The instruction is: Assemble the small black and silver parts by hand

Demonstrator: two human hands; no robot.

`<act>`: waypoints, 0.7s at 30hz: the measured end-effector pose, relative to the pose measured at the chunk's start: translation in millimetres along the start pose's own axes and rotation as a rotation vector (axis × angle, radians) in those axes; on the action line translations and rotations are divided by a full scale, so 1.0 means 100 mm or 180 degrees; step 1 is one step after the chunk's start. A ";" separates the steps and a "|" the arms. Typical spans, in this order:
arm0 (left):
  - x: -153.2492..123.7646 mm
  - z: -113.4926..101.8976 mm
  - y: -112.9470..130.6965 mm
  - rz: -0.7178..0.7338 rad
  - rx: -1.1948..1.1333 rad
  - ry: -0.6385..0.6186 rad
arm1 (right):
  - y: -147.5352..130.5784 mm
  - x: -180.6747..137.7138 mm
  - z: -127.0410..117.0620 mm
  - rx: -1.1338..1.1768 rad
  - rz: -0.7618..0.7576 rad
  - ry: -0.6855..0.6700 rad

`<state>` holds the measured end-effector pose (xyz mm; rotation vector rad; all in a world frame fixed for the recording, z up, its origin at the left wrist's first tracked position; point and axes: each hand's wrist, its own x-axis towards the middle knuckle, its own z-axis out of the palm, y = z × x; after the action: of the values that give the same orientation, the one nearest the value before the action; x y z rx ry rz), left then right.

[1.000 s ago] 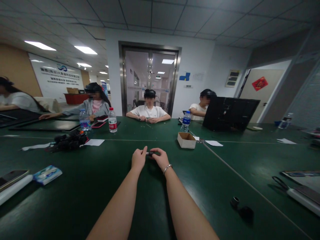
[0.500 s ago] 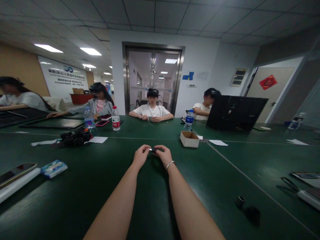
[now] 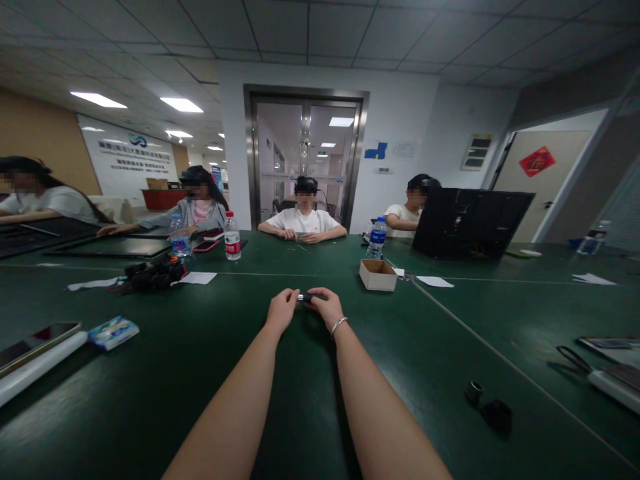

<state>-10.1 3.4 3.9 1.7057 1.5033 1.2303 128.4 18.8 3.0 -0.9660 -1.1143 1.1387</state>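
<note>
L hand (image 3: pixel 283 309) & R hand (image 3: pixel 327 309) pinch small blk/silver item (image 3: pixel 303 299) btwn them. Open box (image 3: pixel 377 277) fwd-R, blk bundle (image 3: pixel 154 273) fwd-L; desk (image 3: pixel 200 340) spreads wide both sides, seam nr box.

Before you, a small piece (image 3: pixel 301 298) sits between your left hand (image 3: pixel 282 310) and right hand (image 3: pixel 327 309); on the table (image 3: pixel 150 373), a box (image 3: pixel 377 281) stands beyond, rightward, a packet (image 3: pixel 113 333) left.
</note>
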 end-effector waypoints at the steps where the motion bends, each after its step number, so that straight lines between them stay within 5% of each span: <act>1: -0.01 -0.01 0.02 -0.0018 -0.0014 -0.0011 | 0.00 0.00 0.00 0.0025 0.0015 0.0001; 21: -0.06 -0.06 0.12 -0.0499 0.0308 0.0159 | 0.04 0.01 -0.01 0.0031 0.0100 -0.0188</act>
<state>-10.1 -6.4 14.8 1.5935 1.7167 1.1428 128.8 20.4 -0.5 -0.9504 -1.1434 1.2036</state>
